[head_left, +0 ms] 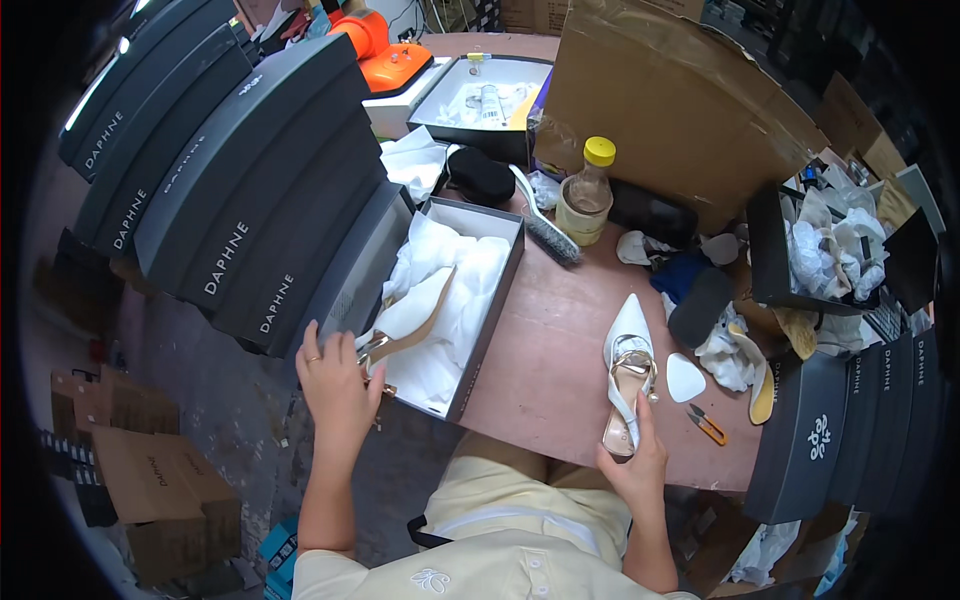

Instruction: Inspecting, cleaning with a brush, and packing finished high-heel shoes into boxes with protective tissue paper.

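Note:
My left hand (338, 385) is at the near left corner of an open dark shoe box (483, 345). Its fingers are closed about the heel end of a white pointed shoe (418, 308), partly hiding the strap and gold-coloured heel. White tissue paper (462, 262) lines the box under that shoe. On the table, my right hand (638, 462) grips the back of a matching white slingback shoe (629, 335), thumb along its side. This shoe points away from me and has a gold-coloured buckle. A white teardrop-shaped pad (685, 378) and orange-handled thread snips (708, 425) lie right of it.
Stacked dark shoe boxes (255, 190) rise at the left, with more boxes (850, 430) at the right. Behind are a brush (548, 225), a yellow-capped bottle (586, 195) and a cardboard sheet (680, 100). A box of crumpled paper (825, 250) stands at the far right.

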Action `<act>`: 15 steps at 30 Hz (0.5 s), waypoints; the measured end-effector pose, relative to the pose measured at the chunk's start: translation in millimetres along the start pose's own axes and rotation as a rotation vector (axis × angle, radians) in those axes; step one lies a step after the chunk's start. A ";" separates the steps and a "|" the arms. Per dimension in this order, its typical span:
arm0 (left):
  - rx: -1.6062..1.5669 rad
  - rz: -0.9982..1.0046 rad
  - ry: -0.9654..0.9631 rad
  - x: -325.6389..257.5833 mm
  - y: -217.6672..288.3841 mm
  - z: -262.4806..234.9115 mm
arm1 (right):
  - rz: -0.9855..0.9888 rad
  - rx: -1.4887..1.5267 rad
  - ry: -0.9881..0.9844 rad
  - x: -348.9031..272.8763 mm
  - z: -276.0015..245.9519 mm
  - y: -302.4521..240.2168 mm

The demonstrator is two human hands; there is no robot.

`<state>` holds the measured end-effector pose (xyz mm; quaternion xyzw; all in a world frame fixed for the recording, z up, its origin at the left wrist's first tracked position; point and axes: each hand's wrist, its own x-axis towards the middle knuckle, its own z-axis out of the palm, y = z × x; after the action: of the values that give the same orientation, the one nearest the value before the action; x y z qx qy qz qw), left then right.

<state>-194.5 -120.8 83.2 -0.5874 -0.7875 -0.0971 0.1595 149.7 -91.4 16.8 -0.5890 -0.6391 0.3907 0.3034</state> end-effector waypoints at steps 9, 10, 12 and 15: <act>-0.137 0.150 0.048 7.7 20.1 -24.0 | -0.081 0.229 0.051 -3.4 -15.3 20.9; -0.210 0.135 0.068 2.2 25.0 -38.0 | -0.125 0.200 0.054 -4.5 -21.1 16.9; -0.265 0.206 0.144 -3.5 35.0 -60.3 | -0.190 0.139 0.050 -7.0 -26.9 14.1; -0.246 0.462 0.264 -5.0 75.9 -71.5 | -0.112 0.129 0.017 -3.6 -30.5 28.7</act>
<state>-110.9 -127.5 145.3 -0.7484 -0.5875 -0.2287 0.2060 190.8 -90.6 8.1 -0.5346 -0.6421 0.4086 0.3674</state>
